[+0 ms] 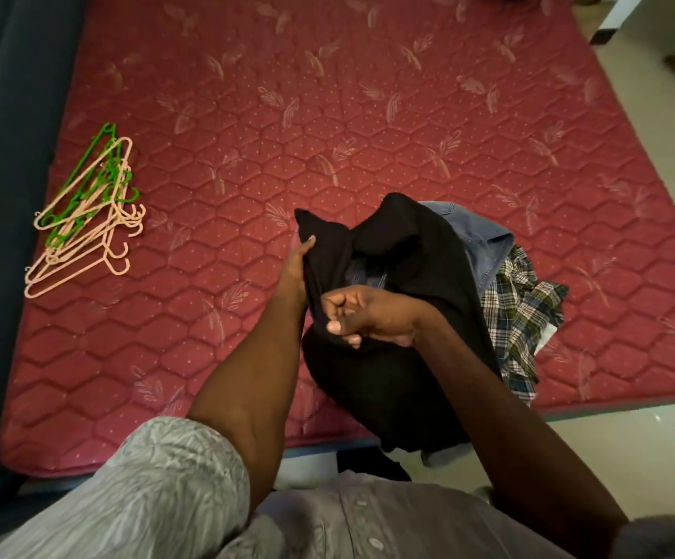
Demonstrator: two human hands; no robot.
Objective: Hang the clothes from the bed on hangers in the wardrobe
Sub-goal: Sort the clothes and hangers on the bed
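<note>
A black garment is held up over the near edge of the bed, its lower part hanging down past the mattress. My left hand grips its upper left edge, thumb on the cloth. My right hand pinches a fold of the same garment lower down. Behind it on the mattress lie a blue denim garment and a plaid shirt. A pile of several pink and green plastic hangers rests at the left side of the bed. No wardrobe is in view.
The red quilted mattress fills most of the view. A dark blue panel runs along its left side. Pale tiled floor lies to the right, with white furniture legs at the top right corner.
</note>
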